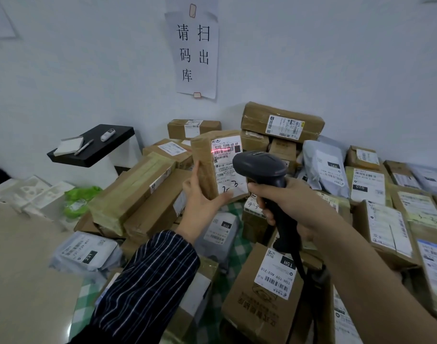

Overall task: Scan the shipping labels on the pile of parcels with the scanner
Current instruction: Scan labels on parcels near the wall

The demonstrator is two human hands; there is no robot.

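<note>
- The left hand point(200, 194) grips a small brown parcel point(205, 165) by its lower end and holds it upright above the pile of parcels point(148, 194). The thumb lies across the bottom of the front face and the fingers go up the side.
- The parcel's shipping label point(228, 167) faces the camera. Its top line reads "502D T098-69 69", "T098" is printed again lower down, and black handwriting near the bottom seems to say "2-3".
- A red scan line point(225, 150) falls across the barcode just under that top line.
- The right hand point(287, 207) is wrapped around the handle of a dark scanner point(264, 170). The scanner's head is close to the label and pointed at it, and its cable drops toward the bottom of the view.
- A striped sleeve point(150, 281) covers the left forearm.
- A cardboard box point(249, 301) in the foreground has a label reading "15H" and "15H-159 A03-210", seen upside down.
- One grey mailer bag point(85, 252) is marked "231" and another point(220, 229) is marked "010".
- A green checked cloth point(239, 244) shows between the parcels.
- A paper notice point(195, 50) on the wall reads 请扫码出库.
- A black shelf point(93, 147) at the left holds a pen point(84, 147), a white pad point(69, 146) and a white marker point(107, 134).
</note>
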